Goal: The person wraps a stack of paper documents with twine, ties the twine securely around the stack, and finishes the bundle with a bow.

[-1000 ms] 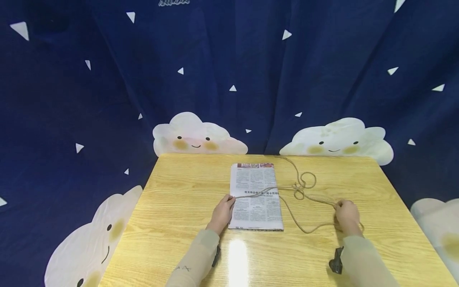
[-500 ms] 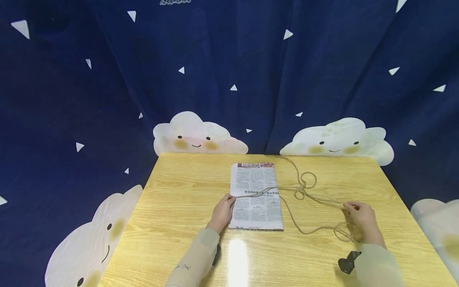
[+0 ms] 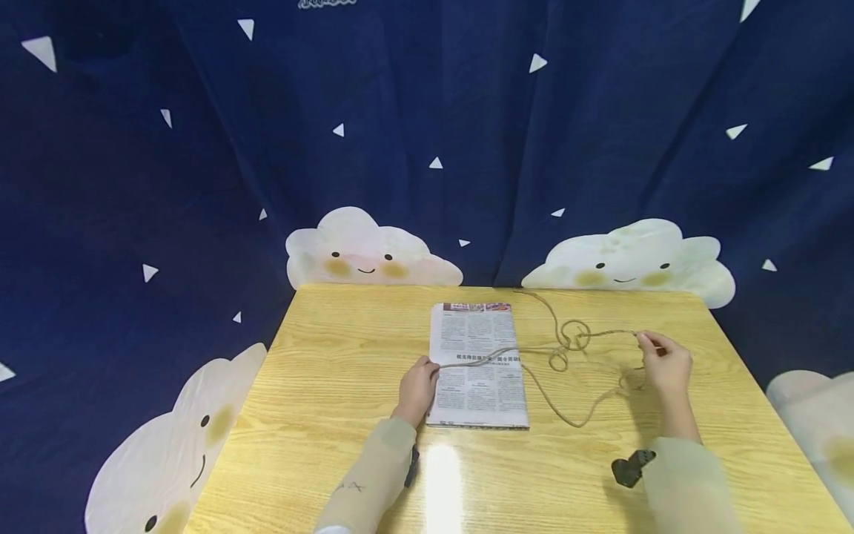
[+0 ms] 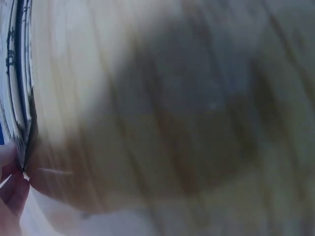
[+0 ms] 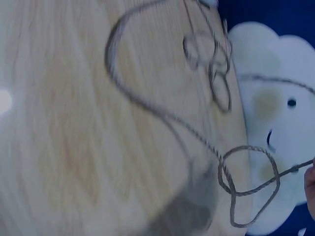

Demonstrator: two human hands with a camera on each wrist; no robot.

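A folded newspaper lies on the wooden table, with a thin brown rope across its top. At the newspaper's left edge my left hand pinches the rope against the paper. Fingertips meet at the layered newspaper edge in the left wrist view. Right of the paper, my right hand holds the rope raised between thumb and fingers. In the right wrist view a loose loop of rope hangs close by that hand, which shows only as a sliver of finger.
Rope coils lie tangled between the newspaper and my right hand, one strand running to the table's far edge. Behind the table hangs a dark blue curtain with cloud prints. A black wrist camera is on my right sleeve.
My right hand moved right with the rope, then up and away from me, lifting a strand and its trailing loops. The left hand and newspaper stay in place.
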